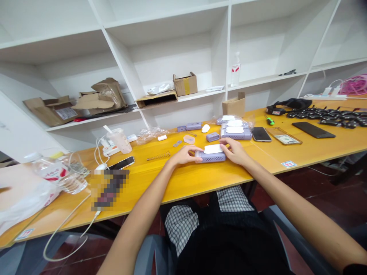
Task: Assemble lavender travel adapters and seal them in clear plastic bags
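left hand (187, 154): thumb and fingers gripping the left end of the purple box (213, 157) | right hand (233, 150): gripping its right end | purple box: on the yellow table (195, 176), white piece (212, 149) on top, between both hands | behind it: small purple part (212, 137), more purple boxes (236, 136) | left of the left hand: a coiled spring (158, 156)

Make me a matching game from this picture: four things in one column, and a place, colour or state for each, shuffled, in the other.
1. Nearest lilac device
2. Longer coil spring
3. Yellow-taped cardboard box
4. Drink cup

A. On a white shelf
B. Has a straw sticking out
C. Between left hand and right hand
D. Golden

Pairs: 1-C, 2-D, 3-A, 4-B
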A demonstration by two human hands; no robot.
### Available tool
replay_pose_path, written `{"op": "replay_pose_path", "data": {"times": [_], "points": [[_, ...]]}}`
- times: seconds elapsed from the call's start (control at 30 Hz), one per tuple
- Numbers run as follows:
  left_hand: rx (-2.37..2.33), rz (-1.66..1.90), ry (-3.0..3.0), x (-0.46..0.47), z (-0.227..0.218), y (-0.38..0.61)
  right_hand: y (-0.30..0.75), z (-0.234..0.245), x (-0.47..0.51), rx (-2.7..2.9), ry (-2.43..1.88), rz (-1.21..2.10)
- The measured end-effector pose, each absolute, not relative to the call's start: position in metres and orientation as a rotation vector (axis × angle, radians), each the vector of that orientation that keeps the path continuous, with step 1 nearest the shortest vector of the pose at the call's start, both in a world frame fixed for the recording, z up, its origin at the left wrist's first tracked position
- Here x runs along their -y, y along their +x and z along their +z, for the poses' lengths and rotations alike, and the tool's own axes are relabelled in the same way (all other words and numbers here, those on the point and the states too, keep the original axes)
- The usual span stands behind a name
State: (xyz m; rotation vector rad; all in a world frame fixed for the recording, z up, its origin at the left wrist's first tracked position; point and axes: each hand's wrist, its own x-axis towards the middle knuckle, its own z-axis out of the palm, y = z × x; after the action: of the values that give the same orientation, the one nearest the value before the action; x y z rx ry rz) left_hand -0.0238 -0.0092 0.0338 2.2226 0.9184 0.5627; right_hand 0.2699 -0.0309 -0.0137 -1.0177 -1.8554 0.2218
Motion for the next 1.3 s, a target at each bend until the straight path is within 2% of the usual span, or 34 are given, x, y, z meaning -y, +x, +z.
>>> {"op": "replay_pose_path", "data": {"times": [0.77,1.3], "points": [[-0.952,0.571,2.292,0.006,0.029,-0.025,0.271,-0.013,0.033,1.895,-1.026,0.226],[-0.939,0.752,2.197,0.0,0.014,-0.026,0.276,-0.016,0.027,1.915,-0.944,0.421]]}}
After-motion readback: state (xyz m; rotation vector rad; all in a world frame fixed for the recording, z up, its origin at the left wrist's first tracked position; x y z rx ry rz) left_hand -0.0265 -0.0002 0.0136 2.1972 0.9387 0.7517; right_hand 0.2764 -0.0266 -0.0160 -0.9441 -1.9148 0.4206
